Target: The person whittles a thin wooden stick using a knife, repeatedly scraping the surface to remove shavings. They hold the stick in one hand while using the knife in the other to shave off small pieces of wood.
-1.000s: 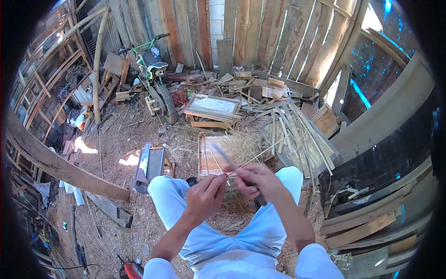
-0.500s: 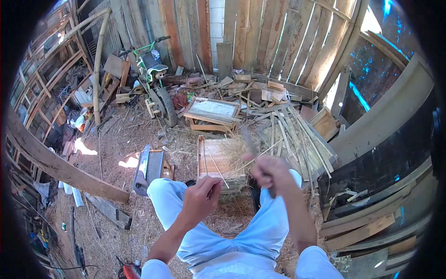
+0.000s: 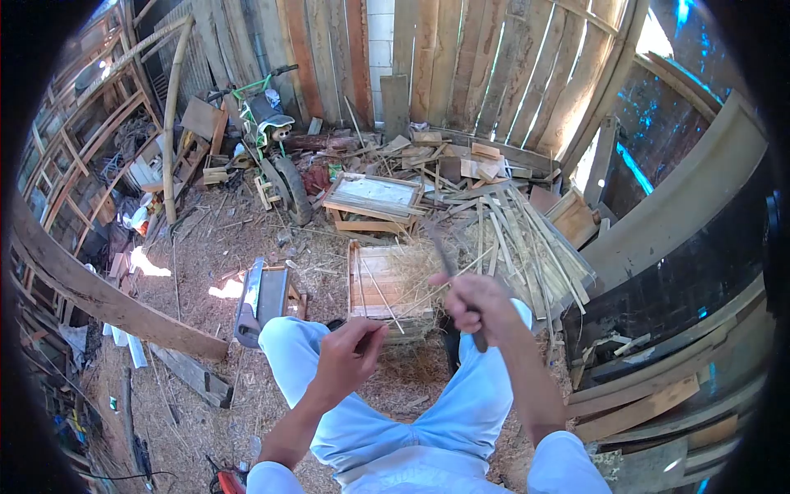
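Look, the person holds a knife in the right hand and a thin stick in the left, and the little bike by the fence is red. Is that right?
Not quite. The head view shows the little bike by the fence has a green frame, not red. The rest holds: the right hand grips the knife and the left hand pinches the thin stick.

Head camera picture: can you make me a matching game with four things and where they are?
Things:
1. knife
2. bike
3. crate
4. strips

Places:
A. against the fence at the back
B. piled to the right of the crate
C. in the right hand
D. on the ground just past the knees

Pairs: 1-C, 2-A, 3-D, 4-B
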`<move>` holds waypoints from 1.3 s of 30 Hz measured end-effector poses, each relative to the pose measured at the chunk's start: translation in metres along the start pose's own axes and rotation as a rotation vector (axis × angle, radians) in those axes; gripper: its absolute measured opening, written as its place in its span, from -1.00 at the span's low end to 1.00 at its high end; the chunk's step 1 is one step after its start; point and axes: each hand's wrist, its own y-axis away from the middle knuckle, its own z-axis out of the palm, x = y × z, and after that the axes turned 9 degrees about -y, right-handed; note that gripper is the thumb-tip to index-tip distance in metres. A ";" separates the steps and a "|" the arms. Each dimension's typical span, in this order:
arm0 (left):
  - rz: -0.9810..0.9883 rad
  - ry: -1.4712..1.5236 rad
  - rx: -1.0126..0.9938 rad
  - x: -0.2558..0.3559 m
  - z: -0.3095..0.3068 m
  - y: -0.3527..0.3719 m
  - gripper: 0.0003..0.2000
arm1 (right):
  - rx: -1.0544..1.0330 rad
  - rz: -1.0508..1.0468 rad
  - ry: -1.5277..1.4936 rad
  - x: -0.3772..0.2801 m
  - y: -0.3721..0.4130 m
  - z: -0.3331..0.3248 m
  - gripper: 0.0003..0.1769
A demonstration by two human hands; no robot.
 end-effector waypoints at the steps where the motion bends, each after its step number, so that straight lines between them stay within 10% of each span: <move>1: 0.046 0.003 0.058 0.001 0.004 -0.002 -0.95 | -0.097 0.079 0.000 0.009 -0.002 0.001 -0.65; 14: -0.142 -0.044 0.038 -0.023 -0.025 0.009 -0.94 | 0.144 -0.317 -0.081 -0.041 -0.002 -0.051 -0.64; 23: -0.119 0.063 -0.027 0.001 0.007 -0.013 -0.92 | -0.193 0.138 0.095 0.038 -0.013 0.029 -0.61; 39: -0.026 0.012 -0.028 0.004 -0.011 0.008 -0.95 | 0.043 -0.081 0.056 -0.034 0.008 -0.025 -0.68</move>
